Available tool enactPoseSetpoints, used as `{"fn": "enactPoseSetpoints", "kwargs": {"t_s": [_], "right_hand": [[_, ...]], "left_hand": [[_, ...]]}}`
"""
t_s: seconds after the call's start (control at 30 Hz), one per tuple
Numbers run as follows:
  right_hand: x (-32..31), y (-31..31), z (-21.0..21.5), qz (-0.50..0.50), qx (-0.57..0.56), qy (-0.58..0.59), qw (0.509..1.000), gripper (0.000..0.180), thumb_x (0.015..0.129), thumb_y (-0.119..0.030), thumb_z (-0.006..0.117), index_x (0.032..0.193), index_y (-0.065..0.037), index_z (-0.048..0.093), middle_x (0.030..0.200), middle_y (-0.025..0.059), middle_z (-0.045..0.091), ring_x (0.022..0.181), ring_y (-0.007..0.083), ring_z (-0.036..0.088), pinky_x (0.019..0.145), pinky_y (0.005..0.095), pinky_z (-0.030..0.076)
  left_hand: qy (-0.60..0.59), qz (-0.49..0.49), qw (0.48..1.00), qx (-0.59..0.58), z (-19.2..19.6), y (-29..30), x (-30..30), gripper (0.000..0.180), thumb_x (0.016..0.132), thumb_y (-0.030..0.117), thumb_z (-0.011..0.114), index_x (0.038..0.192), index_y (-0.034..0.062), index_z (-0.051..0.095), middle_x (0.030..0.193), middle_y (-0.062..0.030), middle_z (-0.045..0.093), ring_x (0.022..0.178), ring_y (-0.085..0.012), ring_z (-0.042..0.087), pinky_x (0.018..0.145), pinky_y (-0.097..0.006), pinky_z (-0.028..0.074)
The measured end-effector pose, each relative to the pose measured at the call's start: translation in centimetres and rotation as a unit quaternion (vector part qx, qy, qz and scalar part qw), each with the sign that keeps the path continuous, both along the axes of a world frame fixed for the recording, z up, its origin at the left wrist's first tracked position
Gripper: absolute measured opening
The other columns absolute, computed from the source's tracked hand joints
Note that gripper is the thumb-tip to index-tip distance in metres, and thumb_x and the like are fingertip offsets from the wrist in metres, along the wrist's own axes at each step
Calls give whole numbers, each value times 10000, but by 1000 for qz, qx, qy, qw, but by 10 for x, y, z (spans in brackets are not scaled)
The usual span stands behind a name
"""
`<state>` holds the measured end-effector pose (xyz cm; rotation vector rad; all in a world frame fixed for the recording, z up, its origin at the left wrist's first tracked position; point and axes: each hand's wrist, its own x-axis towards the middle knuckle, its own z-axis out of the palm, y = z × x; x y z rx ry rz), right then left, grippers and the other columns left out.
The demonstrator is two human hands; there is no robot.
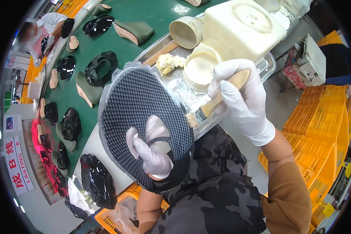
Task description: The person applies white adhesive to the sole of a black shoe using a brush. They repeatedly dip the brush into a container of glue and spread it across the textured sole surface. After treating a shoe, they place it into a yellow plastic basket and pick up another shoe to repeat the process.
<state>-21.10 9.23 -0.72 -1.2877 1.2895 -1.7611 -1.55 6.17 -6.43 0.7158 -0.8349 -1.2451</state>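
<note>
My gloved left hand (pixel 156 158) is closed on a dark grey woven shoe upper (pixel 130 97) with a pale edge and black lower part; its fingers come through the opening. In my gloved right hand (pixel 243 103) is a brush (pixel 211 107) with a wooden handle, its pale bristles pointing at the upper's right edge. Whether the bristles touch it, I cannot tell. Beyond the brush, a round white pot (pixel 197 74) with off-white contents stands in a metal tray (pixel 179 91). Beside the pot lies a yellowish crusty lump (pixel 167 64).
A large off-white plastic container (pixel 238 29) and a beige cup (pixel 186 33) rest by the tray. Shiny black pieces (pixel 71 124) and green shoe lasts (pixel 133 32) lie on the green table (pixel 152 11). Orange crates (pixel 312 128) stand right. A person (pixel 46 31) works far left.
</note>
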Motion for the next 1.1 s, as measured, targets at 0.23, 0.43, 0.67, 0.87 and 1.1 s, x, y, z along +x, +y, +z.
{"fn": "enactPoseSetpoints", "kwargs": {"t_s": [0.23,0.43,0.67,0.87,1.1], "right_hand": [[10,-13,5,-22,-117,-79,990,229,893,-114,527,1064,-17,411,905,86,537,711,78,551,552,163,483],[0,-6,3,76,80,-64,992,246,896,-158,532,1060,-18,412,881,113,552,704,110,574,514,175,492],[10,-17,1,-9,-27,-106,994,259,884,-179,558,1042,-23,423,864,95,552,623,101,561,537,178,488],[7,7,12,150,139,-87,975,250,858,-165,592,1022,-46,446,842,80,552,687,103,555,539,190,475],[15,-3,11,87,16,24,996,204,877,-129,566,1010,-32,446,858,67,539,701,91,535,597,203,467]], "left_hand": [[-28,-19,997,-66,-3,-8,-4,304,934,225,442,1219,123,408,1054,-292,527,917,-266,542,748,-308,444],[-42,-1,998,-43,-5,-17,-3,297,961,240,362,1232,120,367,1066,-278,550,959,-279,576,812,-336,472],[-193,-6,973,-125,-23,-21,4,406,964,298,293,1208,-26,306,1206,-263,484,1081,-302,532,930,-363,425],[-256,75,933,-243,-41,-51,12,288,945,124,359,1180,-41,337,1117,-227,500,884,-359,625,726,-364,547],[-359,148,835,-391,-24,-56,10,317,900,7,417,1214,3,377,1103,-175,420,865,-373,627,690,-381,570]]}}
